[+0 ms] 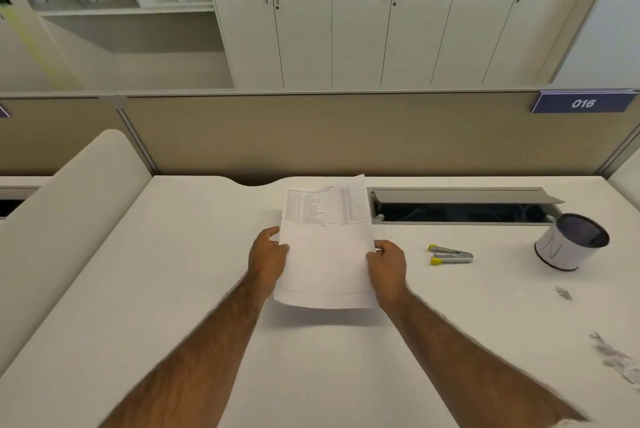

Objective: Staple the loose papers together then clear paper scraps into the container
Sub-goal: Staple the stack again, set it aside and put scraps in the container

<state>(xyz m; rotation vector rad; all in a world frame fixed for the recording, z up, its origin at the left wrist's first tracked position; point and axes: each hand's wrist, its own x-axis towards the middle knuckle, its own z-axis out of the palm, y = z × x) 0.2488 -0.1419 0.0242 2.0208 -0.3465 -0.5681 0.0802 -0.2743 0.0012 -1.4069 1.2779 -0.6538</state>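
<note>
The papers are held clear of the tabletop, to the left of the stapler, with a shadow beneath their near edge. Their long axis runs away from the person, with the printed end farthest off. The left grip is clamped on the long edge farther from the stapler, thumb on top. The right grip is clamped on the long edge facing the stapler. No staple can be made out in the sheets, and how many sheets are held cannot be told. The stapler is lying flat on the tabletop, well short of touching anything. Its long axis is set crosswise to the papers, with its two yellow-tipped ends turned towards them. Which end is the mouth cannot be told. The container stands well to the right of the stapler and is tilted. The scraps are found to the right of the stapler and nearer the person, with a larger heap nearer again. It is judged that the stapling step is in hand and no scrap has been cleared. The right grip is the nearer one to the stapler, so a sideways reach from that side is called for. The papers would then be left in the left grip alone, and the sheets could slip out of line.
</note>
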